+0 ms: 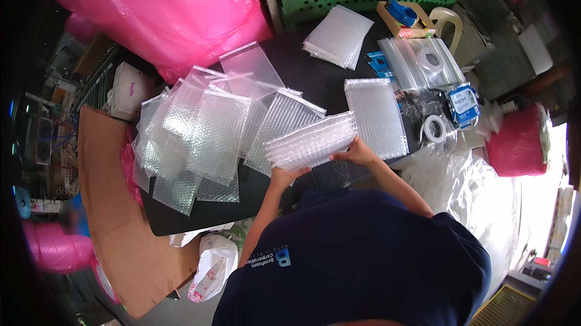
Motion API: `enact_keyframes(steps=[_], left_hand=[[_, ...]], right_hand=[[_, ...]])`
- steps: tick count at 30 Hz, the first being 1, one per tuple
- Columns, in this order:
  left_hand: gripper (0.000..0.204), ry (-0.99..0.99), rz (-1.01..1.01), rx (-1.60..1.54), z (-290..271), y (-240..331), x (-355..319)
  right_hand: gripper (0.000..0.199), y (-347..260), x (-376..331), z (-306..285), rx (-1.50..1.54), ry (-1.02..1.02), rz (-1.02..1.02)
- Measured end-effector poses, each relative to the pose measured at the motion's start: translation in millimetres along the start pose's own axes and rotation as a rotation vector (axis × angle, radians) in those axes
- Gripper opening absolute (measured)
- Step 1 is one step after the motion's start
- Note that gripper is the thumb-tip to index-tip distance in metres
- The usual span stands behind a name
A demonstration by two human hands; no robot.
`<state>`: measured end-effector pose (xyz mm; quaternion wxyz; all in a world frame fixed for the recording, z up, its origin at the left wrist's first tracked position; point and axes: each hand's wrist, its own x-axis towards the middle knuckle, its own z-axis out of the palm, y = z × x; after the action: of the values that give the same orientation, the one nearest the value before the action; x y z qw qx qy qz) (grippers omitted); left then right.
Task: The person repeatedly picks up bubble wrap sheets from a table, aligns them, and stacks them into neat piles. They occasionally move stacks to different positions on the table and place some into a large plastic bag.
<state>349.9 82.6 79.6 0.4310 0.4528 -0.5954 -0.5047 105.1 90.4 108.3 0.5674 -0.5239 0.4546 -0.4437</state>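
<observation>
Both my hands hold a thick stack of clear bubble-wrap pouches (311, 141) just above the near edge of a black table (315, 72). My left hand (284, 176) grips the stack's lower left end. At the stack's right end, my right hand (358, 153) closes on its lower edge. To the left of the stack, several loose bubble pouches (206, 126) lie spread and overlapping on the table. A single flat pouch (375, 117) lies just right of the stack.
Another pile of bubble pouches (339, 35) sits at the table's far side. Clear zip bags (423, 59), tape rolls (433, 127) and a blue tape dispenser (402, 12) lie at the right. Big pink plastic bags (169, 5) bulge at the back left. Cardboard (115, 205) lies at the left.
</observation>
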Motion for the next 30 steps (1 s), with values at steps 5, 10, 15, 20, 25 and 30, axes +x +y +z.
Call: enact_keyframes(steps=[5,10,15,20,25,30], left_hand=[[0.034,-0.12,0.241,0.195,3.3,-25.3,5.5],[0.025,-0.091,0.629,0.549,17.3,35.8,68.0],[0.05,0.145,0.726,0.529,66.8,113.0,129.8],[0.048,0.109,0.172,0.276,56.4,59.7,102.9],[0.046,0.049,-0.109,0.173,62.0,-4.8,41.4],[0.044,0.151,-0.328,0.235,29.7,-20.2,-18.3]], right_hand=[[0.057,62.5,-16.4,-69.1,0.103,-0.071,0.169],[0.057,-69.2,12.6,-83.2,0.739,-0.081,0.577],[0.063,-39.4,18.6,-181.8,0.404,0.065,0.233],[0.068,-61.5,1.9,-184.2,0.327,0.292,0.139],[0.088,82.8,-2.4,-235.7,-0.176,0.403,0.368],[0.07,12.8,68.5,-182.3,-1.298,0.741,0.209]])
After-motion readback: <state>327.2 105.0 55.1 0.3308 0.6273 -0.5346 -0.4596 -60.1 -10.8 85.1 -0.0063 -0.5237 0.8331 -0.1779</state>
